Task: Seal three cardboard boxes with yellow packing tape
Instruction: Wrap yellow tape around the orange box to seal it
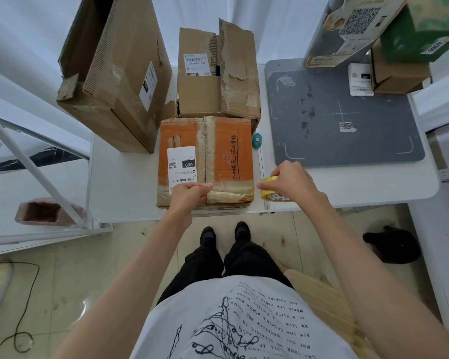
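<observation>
Three boxes wait on the tabletop [125, 193]; none looks sealed yet. Left hand [189, 196] pinches the tape end at the near edge of the orange box [205, 161], while right hand [290, 181] grips the yellow tape roll [270, 194] just right of it.

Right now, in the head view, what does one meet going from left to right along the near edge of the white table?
Left hand gripping the near edge of the orange cardboard box → right hand holding the yellow tape roll.
</observation>
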